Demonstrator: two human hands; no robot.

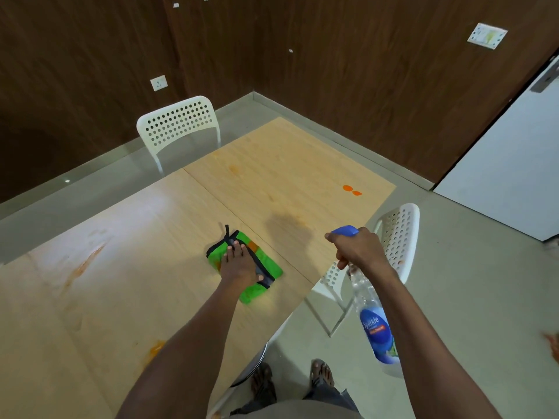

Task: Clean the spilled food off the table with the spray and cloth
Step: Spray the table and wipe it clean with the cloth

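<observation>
A folded green cloth (266, 261) with a black trim lies on the light wooden table (127, 243). My left hand (239, 262) rests flat on it, fingers straight. My right hand (360, 249) grips the neck of a clear spray bottle (373, 322) with a blue nozzle and blue label, held above the table's right edge with the nozzle pointing left over the table. An orange food spill (351, 190) sits near the table's far right corner. Fainter orange smears mark the left part (87, 263), the near edge (156, 347) and the far middle (234, 169).
One white perforated chair (178, 122) stands at the table's far side, another (396, 234) at its right edge under my right arm. Brown wooden walls enclose the corner. A white door (511, 164) is at the right. My sandalled feet (290, 379) stand on the grey floor.
</observation>
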